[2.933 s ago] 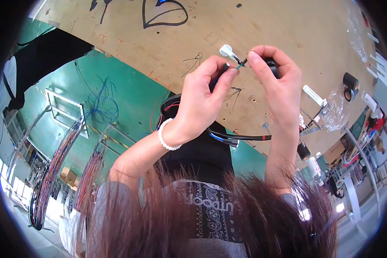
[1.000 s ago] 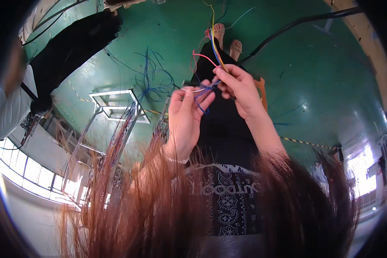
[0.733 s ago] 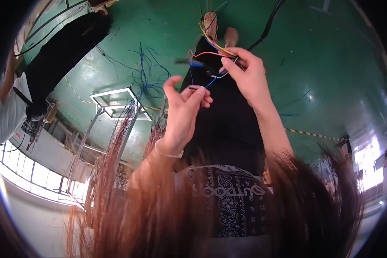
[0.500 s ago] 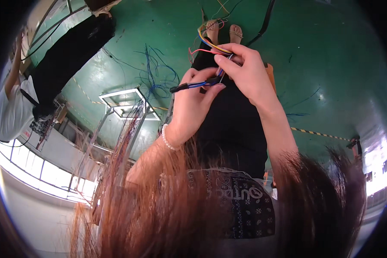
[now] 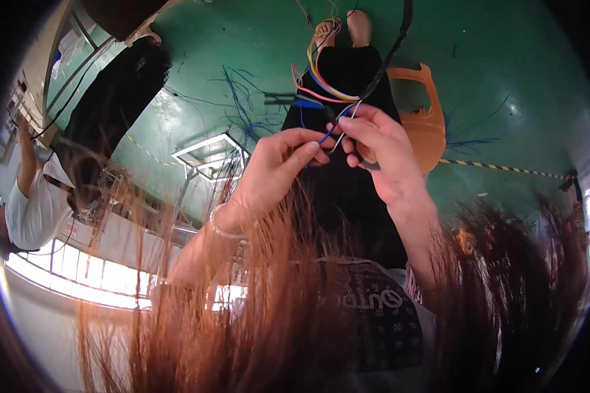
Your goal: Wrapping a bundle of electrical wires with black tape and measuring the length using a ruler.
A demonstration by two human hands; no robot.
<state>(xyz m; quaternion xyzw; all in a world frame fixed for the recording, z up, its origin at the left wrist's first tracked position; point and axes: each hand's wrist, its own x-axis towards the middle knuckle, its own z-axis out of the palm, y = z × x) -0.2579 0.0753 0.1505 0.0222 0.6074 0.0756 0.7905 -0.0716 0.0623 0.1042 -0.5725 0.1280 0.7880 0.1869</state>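
My left hand (image 5: 278, 164) pinches a thin blue wire (image 5: 328, 135) between thumb and forefinger. Closed around the wire bundle where the strands meet, my right hand (image 5: 387, 147) sits just right of it. A white wire (image 5: 339, 141) runs beside the blue one between the hands. Yellow, red and blue wires (image 5: 316, 71) loop up from the bundle. A thick black cable (image 5: 393, 56) leads away from it toward the top. Above my left fingers sticks out a blue-and-black sleeved wire end (image 5: 301, 101). My fingers hide part of the bundle.
An orange plastic stool (image 5: 432, 134) stands to the right of my legs. Loose blue wires (image 5: 242, 105) lie on the green floor at left, near a white metal frame (image 5: 206, 145). Another person (image 5: 39, 203) is at the far left. Strands of hair hang across the lower view.
Both hands have come down and nearer. The left has let go of the black-sleeved section and now pinches the blue wire. The sleeved end points left above it. More of the stool shows.
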